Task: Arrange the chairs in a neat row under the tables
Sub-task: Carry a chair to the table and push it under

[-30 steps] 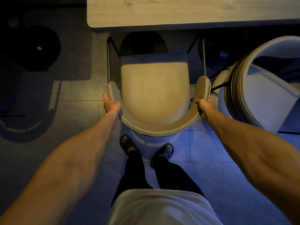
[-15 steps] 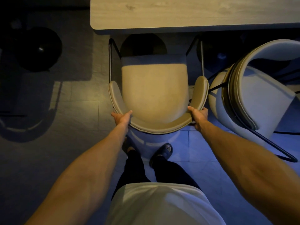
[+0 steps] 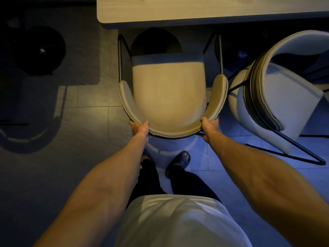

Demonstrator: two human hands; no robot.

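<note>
A beige chair (image 3: 169, 93) with a curved backrest stands in front of me, its seat front just under the edge of the light wooden table (image 3: 195, 9). My left hand (image 3: 139, 127) grips the backrest at its rear left curve. At the rear right curve my right hand (image 3: 208, 126) holds the same backrest. A second chair (image 3: 277, 97) of the same kind stands to the right, turned at an angle and partly under the table.
My feet in dark sandals (image 3: 179, 161) stand on the tiled floor right behind the chair. A round black base (image 3: 41, 50) sits on the dark floor at the left. The angled chair's black metal leg (image 3: 302, 154) sticks out at floor level on the right.
Both hands have slid from the armrest ends back along the backrest to its rear curve. The chair has stayed in about the same place.
</note>
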